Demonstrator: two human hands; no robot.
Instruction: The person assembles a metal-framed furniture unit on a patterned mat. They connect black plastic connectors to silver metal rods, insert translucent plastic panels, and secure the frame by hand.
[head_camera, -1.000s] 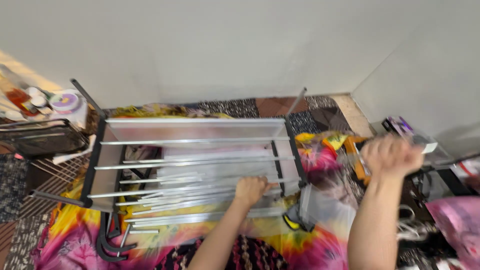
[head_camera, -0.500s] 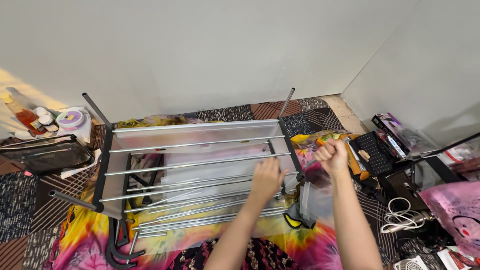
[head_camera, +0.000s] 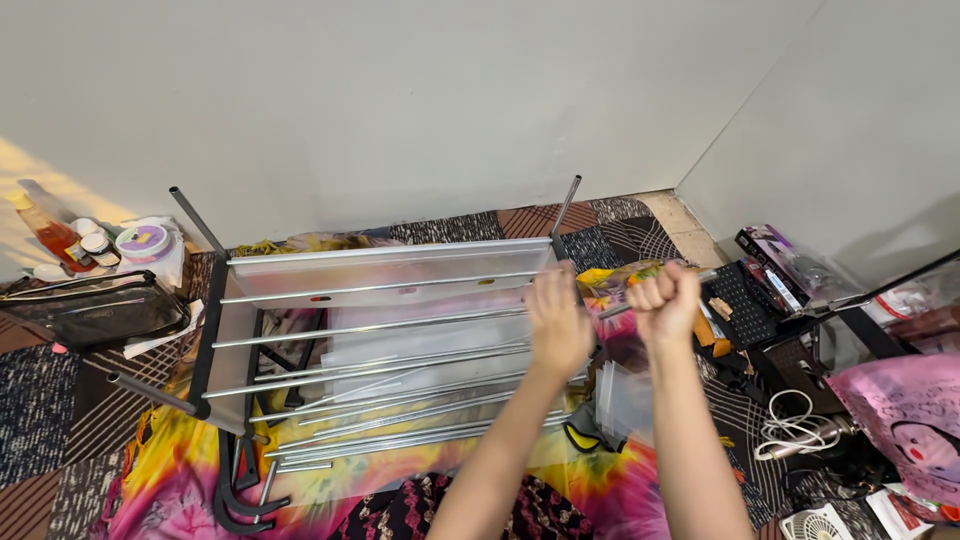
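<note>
We see a metal rack (head_camera: 380, 330) lying on its side on the floor (head_camera: 60, 420), in the middle of the view. It has black side bars and many shiny rods. Two black posts stick up at 11 and 12 o'clock.

Our left hand (head_camera: 556, 322) rests on the right end of the rack, at about 3 o'clock from its middle. The fingers curl down over the end bar and grip it.

Our right hand (head_camera: 664, 300) is just beside the left one, a bit farther to 3 o'clock. It is shut tight in a fist around a thin shiny rod (head_camera: 700, 277). The rod pokes out both sides of the fist.

A bright cloth (head_camera: 170, 480) lies under the rack. A black bag (head_camera: 95, 310) and small jars (head_camera: 95, 243) sit at 9 o'clock. A keyboard (head_camera: 740, 300) and a white cable (head_camera: 795, 425) lie at 3 o'clock. A pink bag (head_camera: 915, 420) is at 4 o'clock.
</note>
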